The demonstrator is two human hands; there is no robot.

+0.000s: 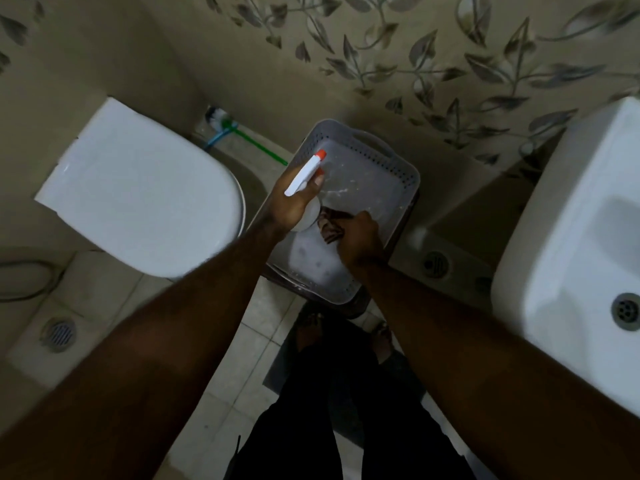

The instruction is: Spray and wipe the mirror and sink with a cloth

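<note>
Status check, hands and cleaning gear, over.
Left hand grips white spray bottle. Right hand on dark cloth in grey basket. White sink untouched.

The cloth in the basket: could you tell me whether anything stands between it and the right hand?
Nothing visible does. The right hand is already down inside the grey basket, its fingers closed on the dark cloth. The left hand holds the spray bottle beside it, just to the left, not across the cloth.

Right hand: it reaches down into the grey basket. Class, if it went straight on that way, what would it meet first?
The right hand is already at the dark cloth; beyond that lies the floor of the grey basket. Depth is hard to judge here.
</note>
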